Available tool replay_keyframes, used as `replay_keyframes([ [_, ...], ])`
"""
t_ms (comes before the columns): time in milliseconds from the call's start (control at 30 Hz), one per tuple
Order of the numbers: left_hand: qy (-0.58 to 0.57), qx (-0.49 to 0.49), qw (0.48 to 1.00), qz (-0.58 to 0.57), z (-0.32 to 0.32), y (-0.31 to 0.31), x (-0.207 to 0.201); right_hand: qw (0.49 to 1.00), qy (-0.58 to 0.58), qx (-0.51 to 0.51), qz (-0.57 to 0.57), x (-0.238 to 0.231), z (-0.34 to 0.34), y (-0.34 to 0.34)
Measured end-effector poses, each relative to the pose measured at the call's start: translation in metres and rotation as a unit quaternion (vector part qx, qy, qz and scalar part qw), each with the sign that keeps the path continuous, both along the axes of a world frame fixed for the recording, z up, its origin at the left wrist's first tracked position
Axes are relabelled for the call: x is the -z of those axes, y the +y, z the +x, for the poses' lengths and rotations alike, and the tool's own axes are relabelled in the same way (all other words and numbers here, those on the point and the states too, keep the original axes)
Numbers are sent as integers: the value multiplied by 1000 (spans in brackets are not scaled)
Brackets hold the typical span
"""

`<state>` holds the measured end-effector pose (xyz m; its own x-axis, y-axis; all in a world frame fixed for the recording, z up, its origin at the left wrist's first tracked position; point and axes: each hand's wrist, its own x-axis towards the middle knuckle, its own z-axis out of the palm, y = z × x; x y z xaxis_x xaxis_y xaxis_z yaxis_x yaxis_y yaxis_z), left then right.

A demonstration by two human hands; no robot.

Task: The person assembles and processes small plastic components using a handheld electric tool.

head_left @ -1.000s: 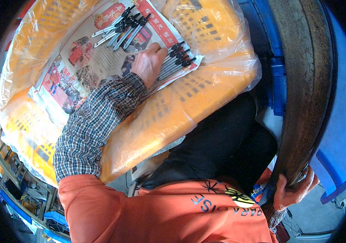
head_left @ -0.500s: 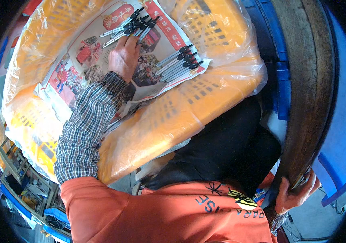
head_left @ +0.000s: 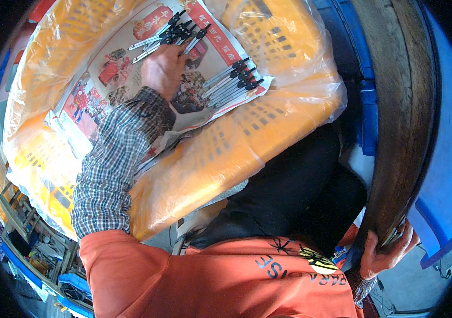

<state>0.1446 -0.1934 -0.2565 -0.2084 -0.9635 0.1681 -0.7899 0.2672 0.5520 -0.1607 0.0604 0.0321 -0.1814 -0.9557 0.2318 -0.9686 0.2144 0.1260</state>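
My left hand (head_left: 163, 69) reaches into a yellow basket (head_left: 199, 177) lined with clear plastic. Its fingers are closed at the lower end of a slim silver rod with a black end (head_left: 199, 39), which stands a little apart from the others. Similar black-ended rods (head_left: 165, 36) lie in a loose pile just beyond the fingertips. A second group of such rods (head_left: 232, 85) rests to the right on the printed paper (head_left: 122, 90) that covers the basket's bottom. At the lower right, my right hand (head_left: 387, 252) is closed beside the wooden beam's edge, around something slim that I cannot make out.
A thick, worn wooden beam (head_left: 403, 106) runs down the right side. Blue plastic (head_left: 369, 114) stands between it and the basket, and a blue panel (head_left: 448, 222) lies beyond. My legs (head_left: 284, 196) are under the basket's near edge. Cluttered shelving (head_left: 40, 249) shows at lower left.
One rod has come apart from the right side of the pile, near my left fingers. My left hand and sleeve have shifted slightly; my right hand has stayed in place.
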Motion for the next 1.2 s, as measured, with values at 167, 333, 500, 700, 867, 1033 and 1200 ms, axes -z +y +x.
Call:
replay_keyframes([
  [167, 62, -21, 995, -70, 24, -9, -11, 1000, -12, 2, -9, 3, 0, -2],
  [333, 41, 7, 998, -40, 16, 1, -5, 1000, -8, 6, -11, 1, 3, -1],
  [500, -103, 60, 993, 20, -3, 2, -1, 1000, -7, 21, -7, -1, 2, 2],
  [700, -42, 27, 999, 5, -12, 1, 5, 1000, -11, 14, -2, -1, 1, -1],
  [867, 26, 87, 995, 31, -14, 22, 3, 1000, -13, 15, -5, -2, 3, 0],
  [1033, 41, 106, 990, 81, -20, 37, 0, 1000, 1, 10, 4, -2, 1, 2],
  [1200, 45, 117, 990, 68, -19, 37, 2, 1000, 1, 16, 8, -3, 0, 3],
])
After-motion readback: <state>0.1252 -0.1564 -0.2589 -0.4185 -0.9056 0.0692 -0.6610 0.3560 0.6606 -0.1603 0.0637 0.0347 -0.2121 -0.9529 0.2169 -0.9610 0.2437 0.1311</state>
